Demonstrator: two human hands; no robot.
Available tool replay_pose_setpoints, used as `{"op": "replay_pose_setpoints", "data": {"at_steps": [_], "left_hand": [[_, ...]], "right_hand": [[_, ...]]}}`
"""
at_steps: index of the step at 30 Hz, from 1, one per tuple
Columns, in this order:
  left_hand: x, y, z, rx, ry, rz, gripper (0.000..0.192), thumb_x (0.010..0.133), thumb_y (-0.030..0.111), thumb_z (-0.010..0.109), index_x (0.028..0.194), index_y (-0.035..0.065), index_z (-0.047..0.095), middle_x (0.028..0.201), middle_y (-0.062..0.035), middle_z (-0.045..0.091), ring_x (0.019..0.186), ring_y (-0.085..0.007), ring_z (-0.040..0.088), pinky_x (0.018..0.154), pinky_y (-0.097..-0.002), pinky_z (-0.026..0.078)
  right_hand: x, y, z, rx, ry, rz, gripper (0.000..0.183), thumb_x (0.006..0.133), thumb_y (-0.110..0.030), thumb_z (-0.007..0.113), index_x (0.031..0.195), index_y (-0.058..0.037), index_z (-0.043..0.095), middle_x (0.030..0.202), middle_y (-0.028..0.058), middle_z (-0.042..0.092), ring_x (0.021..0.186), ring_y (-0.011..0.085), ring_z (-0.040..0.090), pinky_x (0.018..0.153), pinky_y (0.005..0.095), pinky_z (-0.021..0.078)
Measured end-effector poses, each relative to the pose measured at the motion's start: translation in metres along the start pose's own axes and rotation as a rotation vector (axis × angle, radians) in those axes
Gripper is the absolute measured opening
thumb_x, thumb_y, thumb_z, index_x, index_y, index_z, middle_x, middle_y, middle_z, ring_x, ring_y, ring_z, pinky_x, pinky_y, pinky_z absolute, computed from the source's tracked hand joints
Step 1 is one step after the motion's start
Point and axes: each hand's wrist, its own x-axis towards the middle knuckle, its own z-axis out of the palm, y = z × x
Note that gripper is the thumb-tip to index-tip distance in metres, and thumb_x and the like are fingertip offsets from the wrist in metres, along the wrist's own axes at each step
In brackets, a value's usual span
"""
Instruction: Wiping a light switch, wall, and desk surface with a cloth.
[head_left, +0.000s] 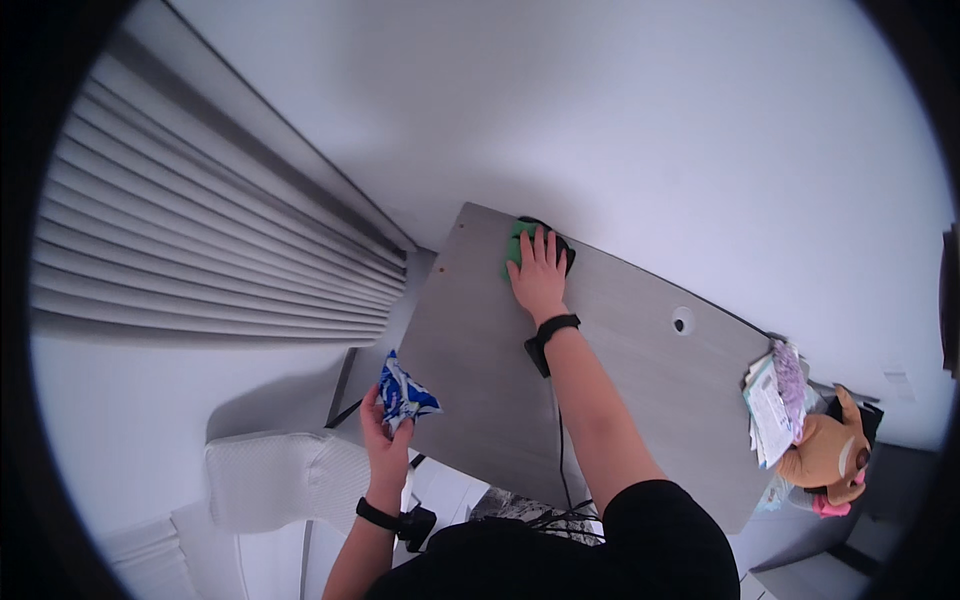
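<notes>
My left hand (388, 442) holds a crumpled blue-and-white plastic packet (405, 396) near the left front edge of the grey wood-grain desk (480, 360). It is pinched between thumb and fingers, slightly above the desk or just past its edge; I cannot tell which. My right hand (540, 277) reaches to the far left part of the desk. Its fingers are spread over a green and black cloth-like item (513, 251), pressing it against the top close to the wall. The palm hides much of this item. Black straps with small devices circle both wrists.
A plush toy (817, 454) and a stack of papers and booklets (766, 409) with a fluffy purple item (789, 375) sit at the right end. A cable hole (681, 322) pierces the desk. A black cable (562, 457) hangs near my right arm. A pale covered chair (262, 480) and pleated curtain (225, 247) stand left.
</notes>
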Motion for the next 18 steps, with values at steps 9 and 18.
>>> {"op": "replay_pose_setpoints", "data": {"at_steps": [9, 18], "left_hand": [[-0.003, -0.015, -0.012, -0.003, 0.121, -0.039, 0.066, 0.084, -0.003, 0.056, 0.143, 0.0082, 0.029, 0.113, -0.0060, 0.053, 0.097, -0.0126, 0.054, 0.082, -0.0249, 0.045], [-0.007, -0.003, -0.012, -0.057, 0.096, -0.048, 0.065, 0.086, -0.004, 0.056, 0.144, 0.0070, 0.027, 0.119, -0.0078, 0.052, 0.104, -0.0135, 0.054, 0.086, -0.0253, 0.045]], "right_hand": [[0.050, -0.079, 0.048, -0.062, -0.108, -0.168, 0.064, 0.096, -0.040, 0.043, 0.150, -0.0121, 0.025, 0.158, 0.0103, 0.018, 0.146, 0.0292, 0.014, 0.115, 0.0514, 0.0164], [0.024, -0.095, 0.025, -0.015, -0.191, -0.380, 0.057, 0.095, -0.041, 0.046, 0.147, -0.0216, 0.034, 0.157, 0.0104, 0.020, 0.145, 0.0307, 0.017, 0.112, 0.0530, 0.0217]]}}
